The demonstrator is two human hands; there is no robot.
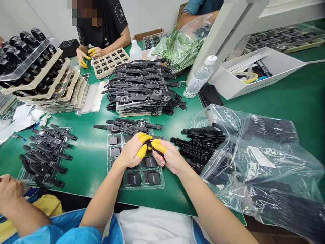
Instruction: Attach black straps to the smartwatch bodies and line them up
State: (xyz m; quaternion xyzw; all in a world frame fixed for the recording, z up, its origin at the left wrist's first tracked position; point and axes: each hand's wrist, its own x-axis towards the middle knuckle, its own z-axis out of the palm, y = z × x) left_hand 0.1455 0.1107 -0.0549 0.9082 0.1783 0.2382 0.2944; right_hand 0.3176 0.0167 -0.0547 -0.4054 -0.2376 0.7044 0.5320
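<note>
My left hand [134, 149] and my right hand [165, 154], both with yellow finger covers, meet over a clear plastic tray [162, 185]. Between them they pinch a small black watch part with a strap [156, 151], mostly covered by my fingers. The tray below holds several square black watch pieces [153, 177] in its pockets. Across its far end lie assembled black watches with straps [128, 126]. Right of my right hand is a pile of loose black straps [200, 144].
Behind the tray rises a tall stack of strapped watches [142, 88]. A water bottle [199, 78], a white bin [256, 73] and plastic bags of straps [266, 159] are to the right. At left are another watch tray [48, 152], stacked trays [58, 88] and a person's arm [22, 210].
</note>
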